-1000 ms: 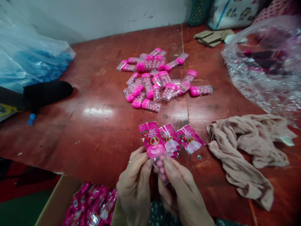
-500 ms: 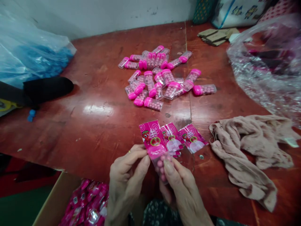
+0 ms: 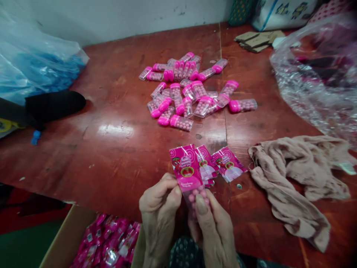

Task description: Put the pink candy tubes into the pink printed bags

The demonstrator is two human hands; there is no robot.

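My left hand (image 3: 158, 203) and my right hand (image 3: 212, 223) together hold a pink printed sachet (image 3: 187, 169) with a clear candy tube (image 3: 196, 199) of pink balls inside it, at the near edge of the red wooden table (image 3: 111, 149). The tube sits low in the sachet, between my thumbs. Two more empty pink sachets (image 3: 223, 163) lie on the table just beyond my hands. Farther back lies a heap of several clear tubes with pink caps (image 3: 189, 93).
A cardboard box (image 3: 64, 242) of filled pink packets (image 3: 108, 242) stands below the table edge at my left. A crumpled beige cloth (image 3: 298, 178) lies right, a clear plastic bag (image 3: 315, 74) behind it. A blue-filled plastic bag (image 3: 36, 67) and a black object (image 3: 52, 106) sit left.
The tube has slid deeper into the sachet, so its pink cap is now covered. My hands have shifted slightly down and to the right.
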